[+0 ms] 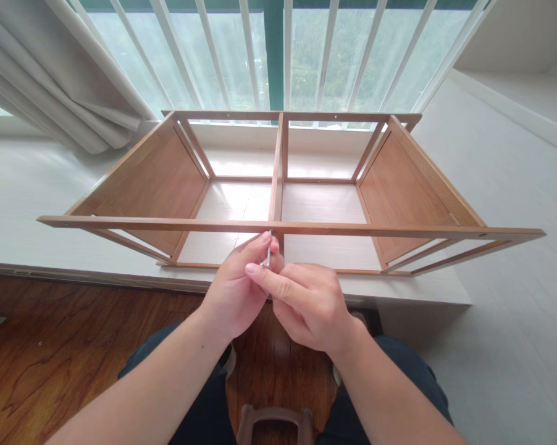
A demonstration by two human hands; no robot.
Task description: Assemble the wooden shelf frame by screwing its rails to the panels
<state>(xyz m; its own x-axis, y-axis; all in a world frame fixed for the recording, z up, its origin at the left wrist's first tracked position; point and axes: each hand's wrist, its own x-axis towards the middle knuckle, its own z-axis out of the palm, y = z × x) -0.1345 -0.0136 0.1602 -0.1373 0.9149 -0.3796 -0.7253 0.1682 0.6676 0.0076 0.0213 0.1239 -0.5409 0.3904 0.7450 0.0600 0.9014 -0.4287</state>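
A small bent metal hex key (268, 252) stands nearly upright, its upper tip against the front rail (204, 224) of a brown wooden frame, where the middle divider meets it. Pinched around the key's shaft are the thumb and fingers of my left hand (234, 290). My right hand (310, 303) is closed, with its index finger and thumb at the key's bent lower end. Any screw under the tip is too small to make out. The frame has a solid left panel (144, 170), a solid right panel (412, 179) and a central divider (277, 167).
The frame rests on a white ledge (19, 191) below a barred window (334, 62). A grey curtain (51, 68) hangs at left, and a pale wall (514, 204) rises at right. Between my legs, a brown stool (276, 415) stands on the wooden floor (65, 346).
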